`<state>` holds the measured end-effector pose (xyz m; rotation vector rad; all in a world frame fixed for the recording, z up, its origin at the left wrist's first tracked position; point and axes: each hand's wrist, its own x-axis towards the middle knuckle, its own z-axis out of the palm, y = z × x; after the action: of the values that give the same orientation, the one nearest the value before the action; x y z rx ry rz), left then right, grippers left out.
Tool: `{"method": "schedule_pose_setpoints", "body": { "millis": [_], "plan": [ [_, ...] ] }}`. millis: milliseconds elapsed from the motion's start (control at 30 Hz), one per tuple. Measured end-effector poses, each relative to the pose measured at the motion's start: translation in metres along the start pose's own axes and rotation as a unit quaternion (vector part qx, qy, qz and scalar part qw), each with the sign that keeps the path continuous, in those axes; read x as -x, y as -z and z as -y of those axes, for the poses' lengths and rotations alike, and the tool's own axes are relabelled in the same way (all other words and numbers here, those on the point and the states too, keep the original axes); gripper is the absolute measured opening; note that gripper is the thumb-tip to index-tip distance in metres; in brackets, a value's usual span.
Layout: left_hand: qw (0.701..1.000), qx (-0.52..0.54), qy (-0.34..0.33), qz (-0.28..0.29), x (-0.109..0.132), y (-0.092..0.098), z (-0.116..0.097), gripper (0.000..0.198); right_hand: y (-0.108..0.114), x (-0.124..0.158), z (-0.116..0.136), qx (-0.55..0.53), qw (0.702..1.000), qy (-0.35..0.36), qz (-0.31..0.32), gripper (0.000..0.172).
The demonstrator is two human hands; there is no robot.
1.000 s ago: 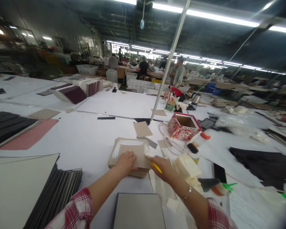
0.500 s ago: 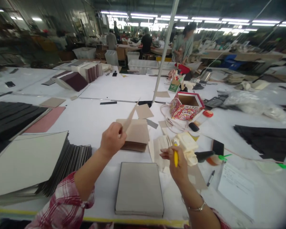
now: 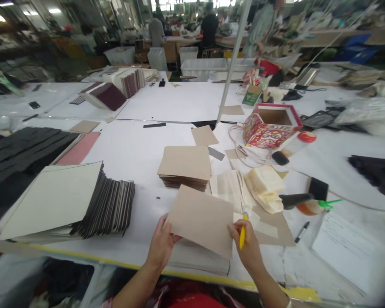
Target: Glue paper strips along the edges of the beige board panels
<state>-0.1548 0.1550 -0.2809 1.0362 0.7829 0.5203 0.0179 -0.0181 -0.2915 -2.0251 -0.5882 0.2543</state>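
Between my two hands a tan cardboard sheet [image 3: 200,220] is held tilted over a grey board stack [image 3: 199,260], which it largely hides. My left hand [image 3: 162,241] pinches the sheet's left edge, thumb on top. At the right edge, my right hand [image 3: 247,241] has its fingertips against the sheet. That same hand grips a slim yellow-handled tool [image 3: 243,235] whose pale tip points away; its exact kind I cannot make out. Just beyond the sheet stands a pile of similar tan cardboard sheets [image 3: 186,160].
Grey boards with dark edges [image 3: 60,196] are stacked at left, near black sheets [image 3: 25,149]. Rightward lie folded cream cloth [image 3: 265,186], a marker [image 3: 302,232], a written paper [image 3: 343,252] and a red patterned box [image 3: 269,128]. A thin pole [image 3: 234,64] rises mid-table. People work beyond.
My left hand has brought the cardboard sheet from above the pile toward me, over the grey board stack. My right hand, still with the yellow tool, has come to the sheet's right edge. The view has tipped down.
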Motion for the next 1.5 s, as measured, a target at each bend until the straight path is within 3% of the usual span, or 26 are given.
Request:
{"method": "schedule_pose_setpoints", "body": {
  "millis": [100, 267, 400, 533, 667, 1167, 1500],
  "plan": [
    [0.983, -0.179, 0.029, -0.035, -0.003, 0.028, 0.029, 0.037, -0.008, 0.013, -0.032, 0.065, 0.997, -0.007, 0.049, 0.026],
    [0.886, -0.46, -0.045, -0.048, -0.017, 0.05, 0.057, 0.042, -0.027, 0.011, -0.059, 0.112, 0.99, -0.018, 0.086, 0.027],
    [0.813, -0.579, -0.057, -0.012, -0.024, 0.055, 0.058, 0.042, -0.034, 0.006, -0.067, 0.13, 0.986, -0.015, 0.1, 0.025],
    [0.78, -0.624, -0.05, 0.017, -0.027, 0.059, 0.057, 0.044, -0.037, 0.004, -0.074, 0.133, 0.986, -0.015, 0.103, 0.025],
    [0.775, -0.63, -0.043, 0.023, -0.031, 0.061, 0.059, 0.047, -0.04, 0.003, -0.073, 0.139, 0.985, -0.009, 0.104, 0.025],
    [0.802, -0.595, -0.005, 0.059, -0.039, 0.065, 0.066, 0.046, -0.041, -0.003, -0.058, 0.164, 0.976, -0.028, 0.14, 0.018],
    [0.784, -0.616, -0.004, 0.075, -0.041, 0.067, 0.068, 0.045, -0.042, -0.005, -0.049, 0.169, 0.975, -0.052, 0.134, 0.013]
  ]
}}
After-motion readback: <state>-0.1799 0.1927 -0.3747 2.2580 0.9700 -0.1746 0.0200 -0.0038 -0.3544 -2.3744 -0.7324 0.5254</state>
